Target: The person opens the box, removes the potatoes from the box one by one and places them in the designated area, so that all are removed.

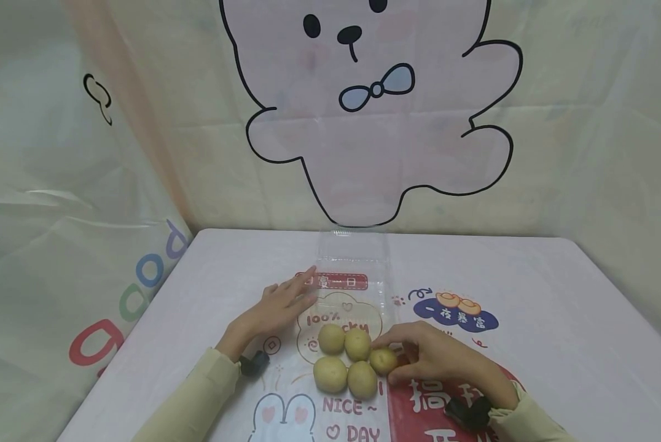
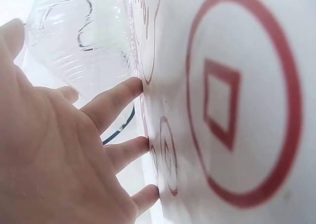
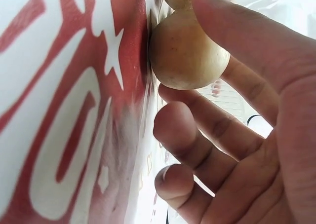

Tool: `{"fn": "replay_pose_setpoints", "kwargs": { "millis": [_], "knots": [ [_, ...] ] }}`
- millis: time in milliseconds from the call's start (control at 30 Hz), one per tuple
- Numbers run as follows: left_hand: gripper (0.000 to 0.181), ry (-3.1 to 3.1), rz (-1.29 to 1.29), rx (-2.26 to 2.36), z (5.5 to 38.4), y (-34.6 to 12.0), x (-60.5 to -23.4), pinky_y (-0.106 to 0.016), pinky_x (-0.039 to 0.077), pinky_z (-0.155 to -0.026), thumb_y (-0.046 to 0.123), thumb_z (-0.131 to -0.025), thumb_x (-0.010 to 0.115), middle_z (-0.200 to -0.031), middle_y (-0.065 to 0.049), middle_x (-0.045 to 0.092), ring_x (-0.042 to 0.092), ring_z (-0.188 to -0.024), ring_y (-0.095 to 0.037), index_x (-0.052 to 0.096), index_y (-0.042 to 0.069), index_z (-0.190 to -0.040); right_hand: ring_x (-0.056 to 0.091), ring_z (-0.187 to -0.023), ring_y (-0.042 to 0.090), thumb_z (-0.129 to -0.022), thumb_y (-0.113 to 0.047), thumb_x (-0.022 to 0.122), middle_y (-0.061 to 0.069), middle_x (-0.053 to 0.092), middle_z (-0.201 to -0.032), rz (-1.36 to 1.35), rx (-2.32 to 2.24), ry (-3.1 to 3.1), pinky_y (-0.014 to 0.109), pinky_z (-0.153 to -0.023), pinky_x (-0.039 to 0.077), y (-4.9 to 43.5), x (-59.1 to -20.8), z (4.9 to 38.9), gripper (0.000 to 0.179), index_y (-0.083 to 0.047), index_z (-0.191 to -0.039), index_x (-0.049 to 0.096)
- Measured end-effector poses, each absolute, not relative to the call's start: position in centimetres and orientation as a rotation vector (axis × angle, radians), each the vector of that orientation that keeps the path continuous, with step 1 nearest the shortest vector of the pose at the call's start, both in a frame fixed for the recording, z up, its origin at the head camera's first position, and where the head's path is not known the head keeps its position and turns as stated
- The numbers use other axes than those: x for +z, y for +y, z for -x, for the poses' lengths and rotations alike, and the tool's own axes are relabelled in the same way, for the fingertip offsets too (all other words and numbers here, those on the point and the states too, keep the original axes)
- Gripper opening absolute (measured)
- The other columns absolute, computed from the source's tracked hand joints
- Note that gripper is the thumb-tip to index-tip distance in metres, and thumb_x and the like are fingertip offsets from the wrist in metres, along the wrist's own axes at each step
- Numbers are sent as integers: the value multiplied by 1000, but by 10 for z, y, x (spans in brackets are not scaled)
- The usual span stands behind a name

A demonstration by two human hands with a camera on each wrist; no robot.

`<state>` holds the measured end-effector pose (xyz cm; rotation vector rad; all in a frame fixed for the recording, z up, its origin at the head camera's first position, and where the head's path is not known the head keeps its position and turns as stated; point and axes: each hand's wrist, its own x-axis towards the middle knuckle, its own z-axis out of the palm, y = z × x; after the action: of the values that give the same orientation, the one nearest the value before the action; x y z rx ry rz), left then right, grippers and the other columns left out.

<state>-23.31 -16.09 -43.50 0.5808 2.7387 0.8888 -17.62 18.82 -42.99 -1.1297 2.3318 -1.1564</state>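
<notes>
Several round yellow-skinned potatoes sit in a tight cluster on the table, among them a large potato [image 1: 330, 374] at the near left. My right hand [image 1: 432, 350] has thumb and index finger around the small rightmost potato [image 1: 383, 361]; in the right wrist view the thumb lies across this potato [image 3: 185, 51], while the other fingers curl beside it. A clear plastic box [image 1: 358, 267] stands opened out behind the cluster. My left hand [image 1: 283, 302] is spread at the box's left side. In the left wrist view its fingertips [image 2: 132, 86] touch the tabletop.
The white table [image 1: 529, 276] carries printed drawings and lettering, with a red printed patch [image 1: 410, 411] at the near right. A pale curtain [image 1: 170, 184] with a cartoon figure hangs behind and to the left of the table.
</notes>
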Motion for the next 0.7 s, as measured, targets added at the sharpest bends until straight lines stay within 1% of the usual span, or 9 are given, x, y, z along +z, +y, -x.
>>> {"fn": "replay_pose_setpoints", "kwargs": {
  "millis": [133, 267, 400, 567, 700],
  "knots": [
    [65, 2743, -562, 901, 233, -160, -435, -63, 4, -126, 59, -107, 29, -166, 0, 35, 17, -160, -27, 8, 37, -164, 60, -73, 8, -85, -33, 83, -6, 72, -114, 1123, -1157, 2333, 21, -62, 54, 189, -430, 176, 50, -22, -132, 68],
    [65, 2740, -556, 924, 234, -159, -435, -64, 4, -125, 58, -107, 27, -168, -1, 31, 20, -159, -28, 8, 35, -164, 58, -72, 4, -85, -33, 83, -6, 72, -114, 1108, -1146, 2345, 21, -62, 54, 189, -429, 176, 52, -22, -133, 67],
    [68, 2732, -558, 944, 235, -159, -435, -65, 3, -125, 60, -107, 24, -164, -3, 38, 20, -159, -29, 2, 32, -165, 58, -71, 3, -85, -34, 83, -6, 73, -116, 1123, -1130, 2370, 22, -62, 54, 189, -427, 176, 53, -22, -133, 67],
    [72, 2722, -559, 961, 237, -160, -437, -65, 2, -125, 61, -107, 24, -162, -6, 42, 20, -159, -29, -4, 28, -165, 57, -68, 2, -84, -35, 84, -6, 72, -118, 1057, -1101, 2409, 22, -59, 53, 190, -424, 175, 54, -24, -134, 66],
    [74, 2715, -552, 968, 238, -161, -437, -64, 2, -125, 62, -106, 24, -160, -8, 44, 22, -158, -32, -5, 26, -165, 56, -68, 2, -84, -38, 84, -9, 71, -112, 1005, -1058, 2474, 21, -59, 52, 192, -420, 174, 55, -26, -135, 66]
  ]
}}
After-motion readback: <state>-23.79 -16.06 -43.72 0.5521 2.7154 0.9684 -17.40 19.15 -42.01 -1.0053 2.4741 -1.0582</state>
